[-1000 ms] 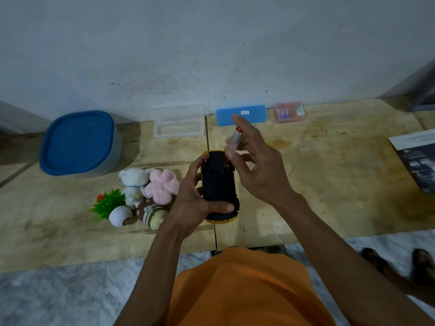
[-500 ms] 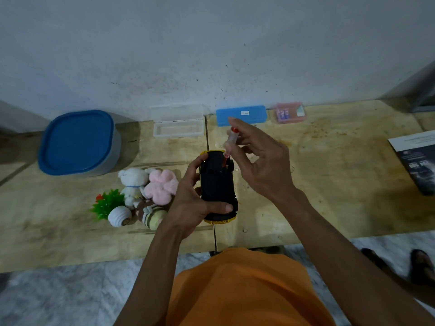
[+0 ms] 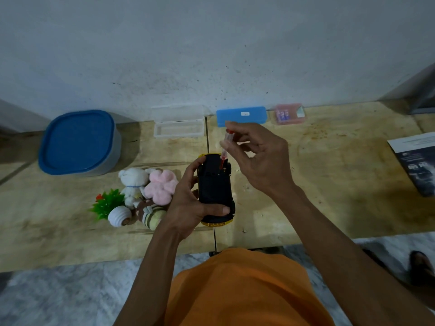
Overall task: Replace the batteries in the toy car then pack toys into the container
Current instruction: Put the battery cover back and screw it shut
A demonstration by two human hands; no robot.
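My left hand (image 3: pixel 188 203) grips a yellow toy car (image 3: pixel 215 187) turned belly-up, its black underside facing me, held just above the wooden table (image 3: pixel 329 184). A small screwdriver (image 3: pixel 226 147) with a clear handle and red shaft is pinched in my right hand (image 3: pixel 261 158), its tip down on the car's underside near the far end. Left of the car lies a pile of small toys: a white plush bear (image 3: pixel 133 182), a pink plush flower (image 3: pixel 162 185), a green plastic plant (image 3: pixel 107 203), a white shell-like toy (image 3: pixel 118 216) and a striped plush (image 3: pixel 151 215).
A round container with a blue lid (image 3: pixel 78 142) stands at the back left. Along the wall lie a clear open case (image 3: pixel 179 128), a blue case (image 3: pixel 241 116) and a pink box (image 3: pixel 289 113). A dark booklet (image 3: pixel 416 158) lies at the right edge.
My right hand has lowered the screwdriver from above the car until its tip meets the underside. The left hand keeps the same hold on the car.
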